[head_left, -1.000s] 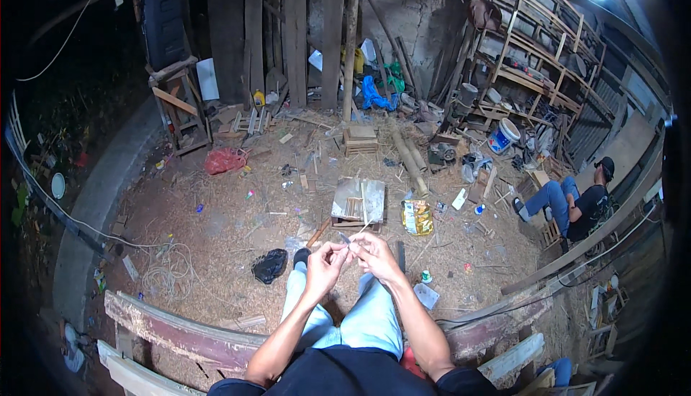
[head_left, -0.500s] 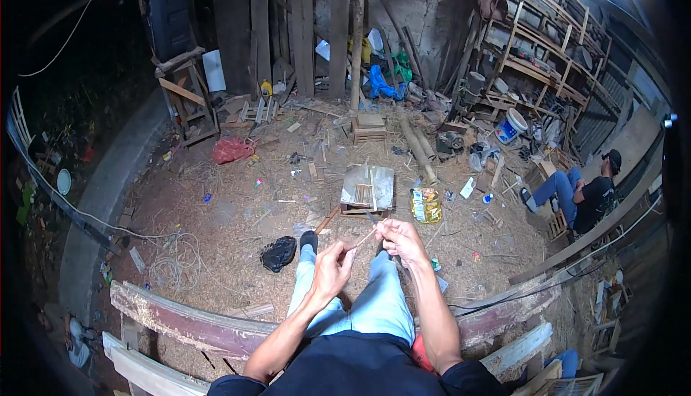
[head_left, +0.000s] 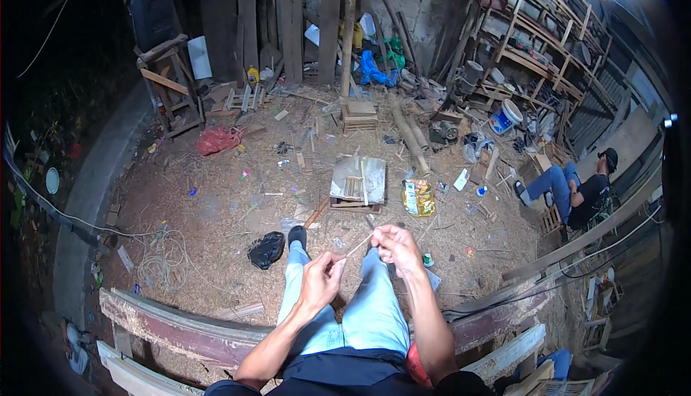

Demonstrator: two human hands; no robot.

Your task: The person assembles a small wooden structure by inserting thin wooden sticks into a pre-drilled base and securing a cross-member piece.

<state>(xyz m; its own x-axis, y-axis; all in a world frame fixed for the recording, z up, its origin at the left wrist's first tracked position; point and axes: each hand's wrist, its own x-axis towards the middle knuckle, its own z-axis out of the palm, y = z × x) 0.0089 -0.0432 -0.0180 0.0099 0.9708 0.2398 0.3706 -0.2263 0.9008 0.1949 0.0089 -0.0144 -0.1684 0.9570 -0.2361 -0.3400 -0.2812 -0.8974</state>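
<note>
A thin pale wooden stick (head_left: 358, 246) slants between my two hands, above my lap. My left hand (head_left: 321, 281) is closed, with the stick's lower end pinched between thumb and fingers. Close by, a little farther off and to the right, my right hand (head_left: 398, 251) is closed around what looks like a small knife (head_left: 370, 220); its dark blade pokes out beyond the fingertips and its handle is hidden. The right fingers are at the stick's upper end. Past my hands stands a low wooden stand (head_left: 371, 173) with several thin sticks (head_left: 354, 187) on its top.
A black plastic bag (head_left: 267, 250) lies by my left foot, a yellow packet (head_left: 419, 197) right of the stand. Shavings and scraps cover the ground. A wooden bench (head_left: 180, 330) is beneath me. At the right a person (head_left: 592, 192) sits near a cluttered wooden rack (head_left: 536, 65).
My hands have moved slightly apart and lower, showing more of the stick between them. The view has shifted a little, so the surroundings sit farther left and higher.
</note>
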